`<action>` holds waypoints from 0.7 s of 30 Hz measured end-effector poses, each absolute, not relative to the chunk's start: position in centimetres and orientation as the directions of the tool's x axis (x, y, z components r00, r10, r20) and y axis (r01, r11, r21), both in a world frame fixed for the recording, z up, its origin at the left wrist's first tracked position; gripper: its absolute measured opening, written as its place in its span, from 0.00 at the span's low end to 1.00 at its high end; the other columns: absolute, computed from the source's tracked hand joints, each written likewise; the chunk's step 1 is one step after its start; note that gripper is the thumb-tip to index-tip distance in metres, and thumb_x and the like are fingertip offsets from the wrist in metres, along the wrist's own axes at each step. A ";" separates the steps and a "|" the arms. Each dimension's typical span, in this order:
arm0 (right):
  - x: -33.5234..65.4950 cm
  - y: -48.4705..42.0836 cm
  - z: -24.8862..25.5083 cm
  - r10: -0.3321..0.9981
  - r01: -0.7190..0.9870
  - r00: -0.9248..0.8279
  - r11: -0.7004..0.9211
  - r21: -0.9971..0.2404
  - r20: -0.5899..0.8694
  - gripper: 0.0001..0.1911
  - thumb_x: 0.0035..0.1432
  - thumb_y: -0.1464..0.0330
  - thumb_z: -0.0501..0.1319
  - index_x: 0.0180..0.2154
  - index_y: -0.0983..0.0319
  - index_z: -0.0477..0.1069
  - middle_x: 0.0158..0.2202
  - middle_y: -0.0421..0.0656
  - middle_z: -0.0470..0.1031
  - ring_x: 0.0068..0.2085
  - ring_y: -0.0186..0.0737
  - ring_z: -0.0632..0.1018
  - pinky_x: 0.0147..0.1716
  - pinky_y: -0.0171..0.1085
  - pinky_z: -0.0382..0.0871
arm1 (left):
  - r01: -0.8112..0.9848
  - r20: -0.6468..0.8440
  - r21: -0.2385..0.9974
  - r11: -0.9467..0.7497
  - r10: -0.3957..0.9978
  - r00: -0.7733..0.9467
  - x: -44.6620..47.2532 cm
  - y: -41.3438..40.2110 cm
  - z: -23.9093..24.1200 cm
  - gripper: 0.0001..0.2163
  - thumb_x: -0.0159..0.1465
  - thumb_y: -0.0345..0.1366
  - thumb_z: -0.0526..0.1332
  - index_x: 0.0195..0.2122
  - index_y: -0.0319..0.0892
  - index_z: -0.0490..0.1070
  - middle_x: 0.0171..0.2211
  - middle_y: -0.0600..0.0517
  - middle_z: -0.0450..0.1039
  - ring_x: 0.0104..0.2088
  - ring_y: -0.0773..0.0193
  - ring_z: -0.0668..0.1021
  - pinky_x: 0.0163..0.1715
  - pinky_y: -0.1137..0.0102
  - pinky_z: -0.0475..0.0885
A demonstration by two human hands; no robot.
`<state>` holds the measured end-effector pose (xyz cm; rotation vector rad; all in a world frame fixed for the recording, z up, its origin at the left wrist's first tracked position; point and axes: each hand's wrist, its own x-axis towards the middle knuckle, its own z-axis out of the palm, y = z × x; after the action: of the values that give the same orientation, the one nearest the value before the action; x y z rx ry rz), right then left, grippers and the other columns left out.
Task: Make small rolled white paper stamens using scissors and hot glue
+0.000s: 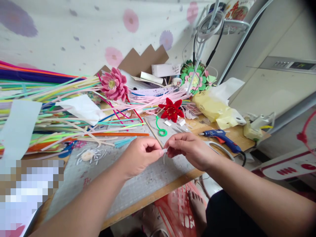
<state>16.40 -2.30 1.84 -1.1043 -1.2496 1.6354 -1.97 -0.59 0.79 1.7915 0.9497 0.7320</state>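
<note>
My left hand point(142, 154) and my right hand point(189, 148) meet above the grey cutting mat. Both are closed, thumbs and fingertips pinched on a thin white strand point(164, 160). A short curved end of it hangs below the fingertips; the rest is hidden by the fingers. Just beyond the hands lies a green pipe cleaner point(162, 132) with a coiled end. Behind that sits a red fuzzy flower point(171, 110). To the right of my right hand, a blue glue gun point(222, 138) lies on its side beside white-handled scissors point(219, 149).
Bundles of coloured pipe cleaners point(49, 125) cover the left side. White strands around a pale disc point(90, 156) lie on the cutting mat point(138, 191). A pink flower point(115, 85), a yellow bag point(214, 107) and a power strip point(256, 128) stand around the wooden table point(153, 207).
</note>
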 end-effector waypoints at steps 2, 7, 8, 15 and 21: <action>16.3 -2.3 1.8 0.940 -0.075 -0.303 -0.188 -0.979 -0.157 0.13 0.43 0.61 0.69 0.24 0.65 0.74 0.22 0.39 0.73 0.25 0.32 0.72 0.30 0.34 0.65 | 0.282 0.078 0.923 -0.261 0.846 0.527 -2.0 -0.6 0.8 0.10 0.56 0.36 0.59 0.19 0.41 0.65 0.19 0.58 0.58 0.22 0.69 0.61 0.24 0.72 0.56; 16.2 -2.1 1.7 0.943 -0.034 -0.308 -0.143 -0.989 -0.126 0.19 0.40 0.56 0.71 0.24 0.65 0.72 0.20 0.38 0.70 0.24 0.31 0.70 0.29 0.34 0.64 | 0.284 0.081 0.922 -0.263 0.849 0.523 -1.9 -0.6 0.9 0.11 0.55 0.34 0.59 0.18 0.41 0.62 0.18 0.59 0.56 0.22 0.70 0.59 0.24 0.72 0.56; 16.1 -2.0 1.6 0.942 -0.033 -0.312 -0.138 -0.990 -0.121 0.19 0.41 0.56 0.71 0.24 0.65 0.72 0.20 0.37 0.69 0.24 0.31 0.69 0.29 0.34 0.64 | 0.283 0.076 0.925 -0.254 0.852 0.518 -1.9 -0.6 0.9 0.11 0.55 0.34 0.59 0.18 0.41 0.62 0.18 0.59 0.56 0.22 0.70 0.59 0.24 0.72 0.55; 16.5 -2.1 1.6 0.952 -0.198 -0.294 -0.150 -0.969 -0.087 0.14 0.48 0.59 0.68 0.32 0.62 0.72 0.28 0.39 0.72 0.29 0.34 0.73 0.33 0.36 0.66 | 0.248 0.068 0.944 -0.216 0.867 0.494 -2.0 -0.5 0.8 0.08 0.57 0.35 0.59 0.22 0.40 0.68 0.20 0.58 0.62 0.24 0.69 0.62 0.26 0.72 0.57; 16.9 -2.2 1.9 0.964 -0.302 -0.264 -0.116 -0.946 -0.034 0.10 0.48 0.65 0.66 0.34 0.62 0.73 0.31 0.41 0.74 0.33 0.35 0.74 0.38 0.39 0.67 | 0.196 0.058 0.968 -0.156 0.901 0.431 -2.1 -0.4 0.8 0.08 0.56 0.36 0.60 0.22 0.40 0.69 0.20 0.57 0.64 0.25 0.68 0.64 0.27 0.71 0.58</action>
<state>16.88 -2.21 1.86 -0.8858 -1.1062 1.5880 -2.07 -0.42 0.82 1.6308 0.9770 0.8364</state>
